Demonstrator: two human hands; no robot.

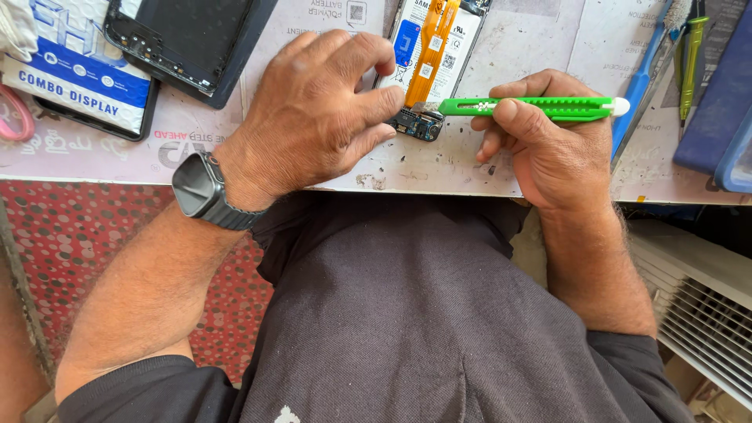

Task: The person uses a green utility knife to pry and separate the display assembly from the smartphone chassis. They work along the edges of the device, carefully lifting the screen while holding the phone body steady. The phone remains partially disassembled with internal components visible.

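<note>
- The right hand (560,149) grips a green utility knife (533,107), fingers closed round the barrel, thumb pressed on top; its blade tip sits at the lower end of an opened phone (435,55) on the white mat (470,168).
- The left hand (313,110) lies palm down, fingers spread and curled, fingertips (388,133) pinning the phone's bottom edge just beside the small dark board (419,124); it holds nothing.
- Doing this well, as I judge it, means keeping the blade shallow and nearly flat, working with light pressure so it does not nick the orange flex cable (429,47) or the battery beneath (a slip would run toward the left fingertips).
- Both wrists rest at the table's near edge, forearms angled inward; a dark watch (200,188) sits on the left wrist.
</note>
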